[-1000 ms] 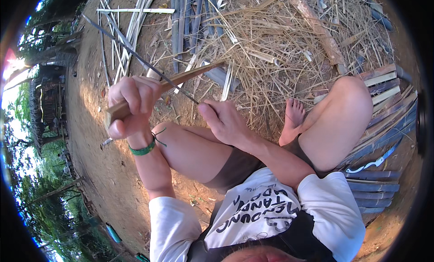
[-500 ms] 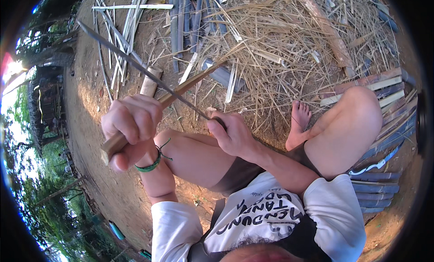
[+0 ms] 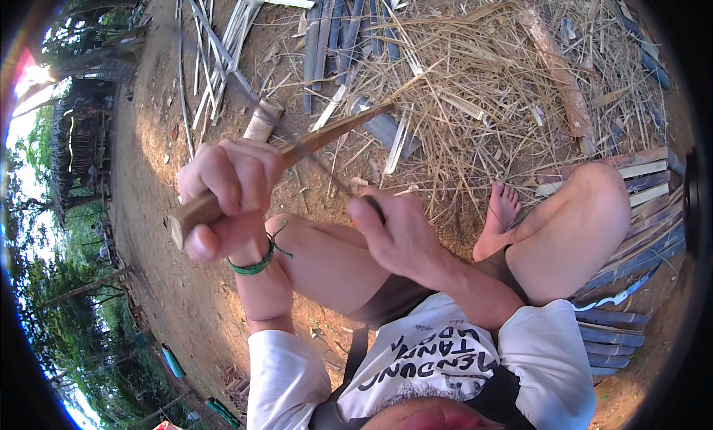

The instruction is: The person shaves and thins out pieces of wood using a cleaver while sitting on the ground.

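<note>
My left hand (image 3: 230, 189) is wrapped round a long brown strip of bamboo or wood (image 3: 334, 131), whose cut near end juts out below my fist. The strip slants away to the far right and narrows toward its tip. In my right hand (image 3: 405, 233) is the dark handle of a long-bladed knife (image 3: 321, 165). Its blade points up and left, crosses the strip just beyond my left fist and is blurred toward the tip. Whether the edge bites into the strip I cannot tell. A green cord bracelet (image 3: 254, 266) circles my left wrist.
Dry shavings (image 3: 475, 77) cover the ground ahead, with a short log (image 3: 557, 81) among them. Pale strips (image 3: 241, 29) and dark split bamboo (image 3: 316, 40) lie farther off. More split bamboo (image 3: 609, 337) is stacked at my right. My bare foot (image 3: 499, 215) rests near the shavings.
The knife blade has gone from sharp to blurred as it moves along the strip. Both hands appear slightly farther right, and the whole view has shifted a little.
</note>
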{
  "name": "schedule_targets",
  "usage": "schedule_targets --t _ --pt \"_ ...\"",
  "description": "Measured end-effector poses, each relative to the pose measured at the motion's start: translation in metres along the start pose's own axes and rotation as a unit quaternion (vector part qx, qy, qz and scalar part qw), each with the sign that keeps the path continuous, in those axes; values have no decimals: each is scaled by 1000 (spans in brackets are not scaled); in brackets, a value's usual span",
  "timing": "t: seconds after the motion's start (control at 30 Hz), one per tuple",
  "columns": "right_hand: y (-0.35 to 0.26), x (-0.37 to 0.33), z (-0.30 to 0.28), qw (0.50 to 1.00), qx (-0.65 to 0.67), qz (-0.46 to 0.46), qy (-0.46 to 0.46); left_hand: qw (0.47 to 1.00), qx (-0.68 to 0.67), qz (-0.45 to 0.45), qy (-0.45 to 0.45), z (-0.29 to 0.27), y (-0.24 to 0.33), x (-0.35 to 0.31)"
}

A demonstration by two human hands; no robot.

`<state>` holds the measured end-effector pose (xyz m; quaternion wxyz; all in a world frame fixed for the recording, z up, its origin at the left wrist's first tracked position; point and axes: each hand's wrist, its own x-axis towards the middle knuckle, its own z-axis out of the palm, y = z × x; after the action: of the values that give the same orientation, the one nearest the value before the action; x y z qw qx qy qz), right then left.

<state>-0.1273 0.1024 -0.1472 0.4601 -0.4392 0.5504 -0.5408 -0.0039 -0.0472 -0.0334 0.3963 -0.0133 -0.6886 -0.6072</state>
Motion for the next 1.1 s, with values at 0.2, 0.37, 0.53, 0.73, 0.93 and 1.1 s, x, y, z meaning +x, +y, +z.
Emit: schedule_targets --t 0.2,0.37,0.53,0.73,0.93,1.1 --pt "103 16 -6 987 -40 149 54 1000 -2 -8 -4 -2 -1 2" --pt "64 6 -2 994 -34 81 58 1000 1 -1 -29 6 -6 3" --pt "49 13 5 1000 -13 -17 18 1000 -6 2 4 -10 0 -2" --pt "190 35 -21 972 -123 183 83 1000 7 -14 22 2 -3 7" --pt "95 12 -3 993 -113 23 16 998 -6 -5 54 -12 0 -2" --pt "236 8 -32 951 -155 259 69 999 -27 -8 47 -14 0 6"
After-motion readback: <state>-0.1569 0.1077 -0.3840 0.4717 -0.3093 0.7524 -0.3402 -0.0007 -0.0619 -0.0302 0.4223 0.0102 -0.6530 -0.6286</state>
